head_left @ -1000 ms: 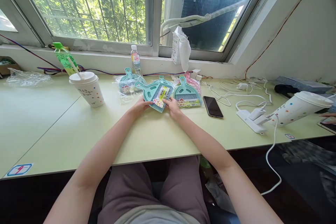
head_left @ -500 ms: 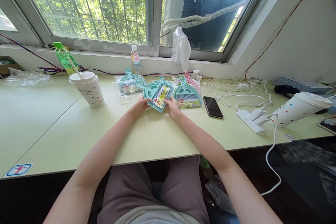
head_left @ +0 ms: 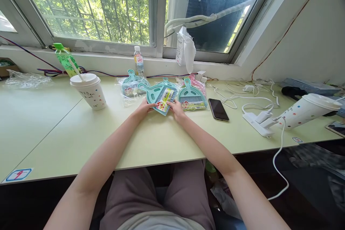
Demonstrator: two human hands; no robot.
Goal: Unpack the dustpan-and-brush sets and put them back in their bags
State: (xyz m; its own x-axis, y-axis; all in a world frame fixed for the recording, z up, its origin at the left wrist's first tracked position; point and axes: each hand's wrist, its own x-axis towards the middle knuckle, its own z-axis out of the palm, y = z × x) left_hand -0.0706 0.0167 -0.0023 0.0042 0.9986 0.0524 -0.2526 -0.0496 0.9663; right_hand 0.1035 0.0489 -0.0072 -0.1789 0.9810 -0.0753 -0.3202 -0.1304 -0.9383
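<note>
Both my hands grip a small teal dustpan and brush set [head_left: 152, 94] with a yellow and white printed label, tilted so its handle points to the upper left. My left hand [head_left: 146, 109] is closed on its left edge, and my right hand [head_left: 175, 108] pinches the lower right side at the label. Just right of my right hand lies another teal dustpan and brush set [head_left: 192, 97], with a pink one [head_left: 198, 84] partly hidden behind it. Behind the held set, more teal sets [head_left: 132, 82] in clear plastic wrap lie on the pale table [head_left: 159, 140].
A white lidded cup [head_left: 90, 93] and a green-capped bottle [head_left: 64, 59] stand at the left. On the right are a phone [head_left: 218, 109], a white power strip [head_left: 257, 124] with cables and a tilted cup [head_left: 304, 113]. A small bottle [head_left: 139, 61] stands near the window.
</note>
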